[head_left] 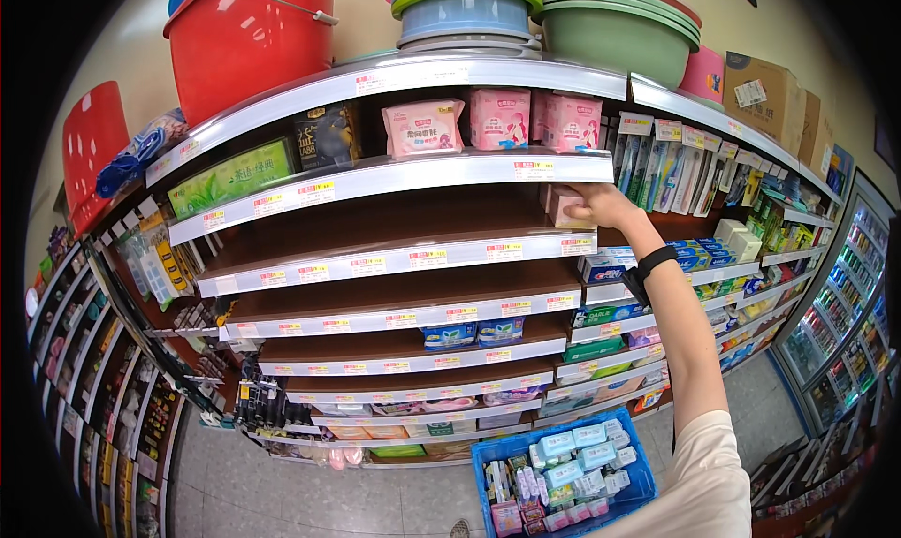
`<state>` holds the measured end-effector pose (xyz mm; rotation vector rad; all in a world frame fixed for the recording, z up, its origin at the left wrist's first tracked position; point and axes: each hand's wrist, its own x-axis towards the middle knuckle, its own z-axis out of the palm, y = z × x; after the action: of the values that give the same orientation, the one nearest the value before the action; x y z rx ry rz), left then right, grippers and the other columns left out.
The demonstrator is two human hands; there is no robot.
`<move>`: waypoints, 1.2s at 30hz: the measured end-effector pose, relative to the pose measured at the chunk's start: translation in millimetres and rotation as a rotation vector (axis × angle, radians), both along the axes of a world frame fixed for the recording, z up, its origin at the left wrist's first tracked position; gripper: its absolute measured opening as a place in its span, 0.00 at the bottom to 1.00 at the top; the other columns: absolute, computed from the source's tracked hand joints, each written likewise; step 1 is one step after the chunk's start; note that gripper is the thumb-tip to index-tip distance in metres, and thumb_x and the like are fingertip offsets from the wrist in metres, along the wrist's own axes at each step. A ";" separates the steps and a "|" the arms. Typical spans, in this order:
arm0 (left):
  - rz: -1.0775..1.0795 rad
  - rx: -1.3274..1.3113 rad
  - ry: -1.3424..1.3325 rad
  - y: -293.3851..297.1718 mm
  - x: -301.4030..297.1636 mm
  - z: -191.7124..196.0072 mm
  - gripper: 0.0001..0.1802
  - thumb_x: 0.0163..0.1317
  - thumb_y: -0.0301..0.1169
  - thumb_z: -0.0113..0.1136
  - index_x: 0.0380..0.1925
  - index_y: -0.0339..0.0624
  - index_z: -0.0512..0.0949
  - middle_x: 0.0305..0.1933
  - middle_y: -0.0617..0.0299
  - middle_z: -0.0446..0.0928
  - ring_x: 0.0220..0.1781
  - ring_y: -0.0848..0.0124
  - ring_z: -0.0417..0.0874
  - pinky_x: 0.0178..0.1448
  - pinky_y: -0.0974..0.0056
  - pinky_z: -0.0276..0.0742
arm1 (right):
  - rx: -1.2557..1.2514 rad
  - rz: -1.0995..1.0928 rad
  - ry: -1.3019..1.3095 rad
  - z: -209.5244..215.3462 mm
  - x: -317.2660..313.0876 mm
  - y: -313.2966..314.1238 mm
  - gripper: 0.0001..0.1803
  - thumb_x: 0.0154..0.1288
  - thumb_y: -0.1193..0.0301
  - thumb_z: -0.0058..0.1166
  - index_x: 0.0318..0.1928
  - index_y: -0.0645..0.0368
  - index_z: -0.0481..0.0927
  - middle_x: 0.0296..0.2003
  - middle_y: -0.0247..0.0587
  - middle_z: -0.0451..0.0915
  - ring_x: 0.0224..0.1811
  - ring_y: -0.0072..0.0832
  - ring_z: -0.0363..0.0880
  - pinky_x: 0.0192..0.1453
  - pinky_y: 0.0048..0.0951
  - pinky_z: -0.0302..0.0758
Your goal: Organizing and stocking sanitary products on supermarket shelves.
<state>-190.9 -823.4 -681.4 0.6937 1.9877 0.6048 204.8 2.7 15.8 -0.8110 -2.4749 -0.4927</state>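
My right hand (603, 206) reaches up to the right end of the second shelf, its fingers closed on a small pink package (563, 206). Part of that package is hidden by the hand and the shelf edge above. A dark band circles the right wrist. On the shelf above stand a pink soft pack (422, 128), a pink box-shaped pack (500, 120) and another pink pack (573, 122). My left hand is out of view.
A blue crate (648, 463) full of packs sits on the floor below. Red buckets (251, 45) and green basins (615, 45) top the shelving. Toothbrushes (662, 177) hang to the right, with toothpaste boxes (694, 255) below. A drinks fridge (835, 322) stands far right.
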 end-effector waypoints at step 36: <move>0.111 0.085 -0.167 -16.0 5.4 -9.4 0.25 0.68 0.49 0.55 0.48 0.36 0.78 0.39 0.56 0.81 0.36 0.65 0.80 0.39 0.58 0.77 | -0.175 -0.256 -0.069 5.6 -39.8 -10.7 0.27 0.57 0.47 0.52 0.53 0.45 0.78 0.53 0.47 0.81 0.57 0.46 0.78 0.62 0.43 0.73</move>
<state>-185.5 -839.3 -690.7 0.5666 1.8625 0.7921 165.0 -8.0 21.5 -1.2102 -2.5152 -0.4009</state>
